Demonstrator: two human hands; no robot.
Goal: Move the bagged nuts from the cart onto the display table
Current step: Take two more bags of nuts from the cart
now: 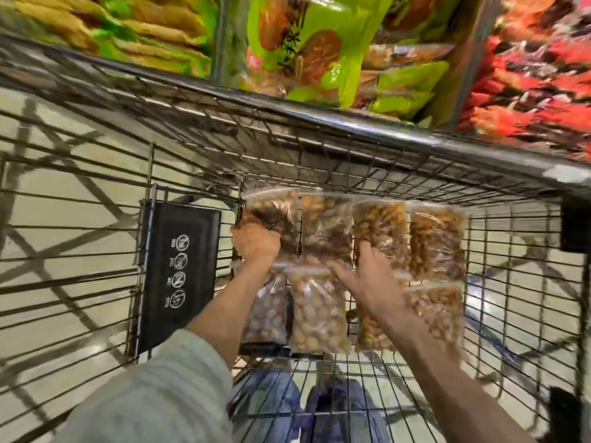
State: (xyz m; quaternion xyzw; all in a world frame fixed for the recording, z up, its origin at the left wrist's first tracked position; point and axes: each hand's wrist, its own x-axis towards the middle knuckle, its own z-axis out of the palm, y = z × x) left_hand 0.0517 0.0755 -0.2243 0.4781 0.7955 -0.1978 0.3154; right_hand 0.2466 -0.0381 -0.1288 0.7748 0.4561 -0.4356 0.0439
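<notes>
Several clear bags of nuts lie in two rows on the wire floor of the cart (415,372). My left hand (256,243) grips the dark-nut bag (275,212) at the far left of the back row. My right hand (364,276) reaches in with spread fingers that touch the golden-nut bag (383,225) and the bags beside it, over the front row. A pale-nut bag (316,314) lies between my forearms. The display table (367,68) shows at the top, stacked with packaged goods.
The cart's metal rim (319,119) runs across below the display. A black plastic flap (179,270) with white symbols hangs on the cart's left wall. Green snack packs (307,46) and red packs (537,75) fill the display. Tiled floor shows through the wires.
</notes>
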